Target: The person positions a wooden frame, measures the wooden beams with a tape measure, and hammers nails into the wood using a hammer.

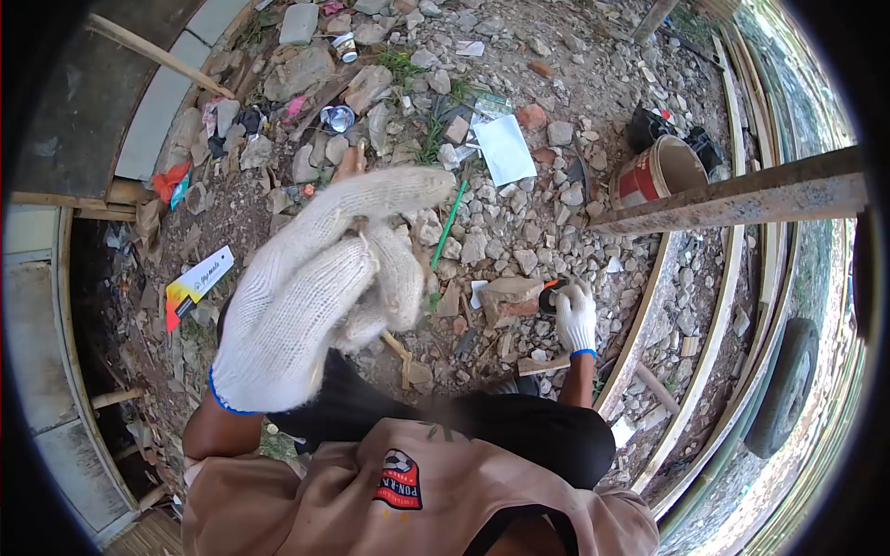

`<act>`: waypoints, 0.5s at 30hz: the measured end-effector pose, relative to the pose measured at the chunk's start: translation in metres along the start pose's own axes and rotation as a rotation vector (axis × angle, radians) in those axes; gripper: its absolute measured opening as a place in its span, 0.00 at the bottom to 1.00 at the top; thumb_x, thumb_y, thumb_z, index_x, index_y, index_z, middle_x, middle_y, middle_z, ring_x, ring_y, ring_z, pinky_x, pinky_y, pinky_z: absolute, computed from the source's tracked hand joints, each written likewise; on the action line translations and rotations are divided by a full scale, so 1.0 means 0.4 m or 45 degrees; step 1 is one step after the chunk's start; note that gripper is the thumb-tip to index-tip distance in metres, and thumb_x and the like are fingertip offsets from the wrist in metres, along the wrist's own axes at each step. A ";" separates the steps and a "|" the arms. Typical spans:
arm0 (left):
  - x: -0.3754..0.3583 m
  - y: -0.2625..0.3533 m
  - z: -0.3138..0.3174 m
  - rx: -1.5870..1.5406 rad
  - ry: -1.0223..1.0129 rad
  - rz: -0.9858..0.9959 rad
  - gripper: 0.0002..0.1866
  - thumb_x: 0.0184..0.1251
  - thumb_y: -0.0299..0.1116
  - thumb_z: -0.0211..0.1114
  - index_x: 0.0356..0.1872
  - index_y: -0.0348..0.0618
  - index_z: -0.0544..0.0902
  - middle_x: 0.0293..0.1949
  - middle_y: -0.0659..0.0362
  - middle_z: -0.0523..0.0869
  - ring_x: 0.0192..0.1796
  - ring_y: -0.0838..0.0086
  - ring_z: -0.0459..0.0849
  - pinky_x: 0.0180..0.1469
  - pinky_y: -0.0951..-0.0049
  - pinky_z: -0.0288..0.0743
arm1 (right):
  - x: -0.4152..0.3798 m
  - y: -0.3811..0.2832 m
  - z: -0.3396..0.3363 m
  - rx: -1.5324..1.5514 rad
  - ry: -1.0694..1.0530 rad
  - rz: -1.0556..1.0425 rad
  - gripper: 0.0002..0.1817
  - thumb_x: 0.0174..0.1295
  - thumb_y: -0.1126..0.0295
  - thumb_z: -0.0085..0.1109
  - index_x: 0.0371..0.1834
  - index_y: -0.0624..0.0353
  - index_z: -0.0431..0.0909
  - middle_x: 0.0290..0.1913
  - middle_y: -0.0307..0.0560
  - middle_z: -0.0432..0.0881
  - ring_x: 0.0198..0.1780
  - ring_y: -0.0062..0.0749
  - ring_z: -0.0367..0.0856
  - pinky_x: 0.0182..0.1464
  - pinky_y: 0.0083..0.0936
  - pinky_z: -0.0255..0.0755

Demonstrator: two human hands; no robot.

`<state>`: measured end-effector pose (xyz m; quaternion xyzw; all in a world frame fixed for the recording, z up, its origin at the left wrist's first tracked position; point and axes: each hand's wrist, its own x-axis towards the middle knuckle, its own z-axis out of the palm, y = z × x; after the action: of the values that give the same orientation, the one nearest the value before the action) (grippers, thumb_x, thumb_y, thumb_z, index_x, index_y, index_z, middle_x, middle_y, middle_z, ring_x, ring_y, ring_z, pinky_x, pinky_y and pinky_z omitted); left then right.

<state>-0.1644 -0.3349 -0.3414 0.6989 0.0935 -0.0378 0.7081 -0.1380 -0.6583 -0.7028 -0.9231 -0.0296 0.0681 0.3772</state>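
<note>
White-gloved right hand (576,316) grips small black-and-orange object (549,296), likely light, hard, best side-held; white-gloved left hand (311,283) curls, contents unclear

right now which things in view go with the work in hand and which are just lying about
Likely in use:
- black-and-orange object in the white-gloved right hand
- rough brown block right beside it
(Whether the white-gloved left hand holds anything is unclear.)

Probably just lying about:
- white rectangular paper sheet
- thin green stick
- red-and-white round bucket
- black rubber tyre
</note>
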 end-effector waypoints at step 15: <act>0.332 -0.159 -0.735 -1.634 -0.092 0.257 0.09 0.78 0.29 0.50 0.41 0.41 0.80 0.32 0.62 0.80 0.24 0.77 0.64 0.24 0.75 0.60 | 0.026 0.006 0.017 0.645 -0.384 0.638 0.11 0.65 0.66 0.55 0.43 0.58 0.83 0.35 0.38 0.81 0.36 0.24 0.78 0.39 0.29 0.76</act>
<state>-0.0694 -0.0330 -0.4302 0.1406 0.0076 0.0686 0.9876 -0.1287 -0.6541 -0.7105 -0.7589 0.1595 0.2983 0.5565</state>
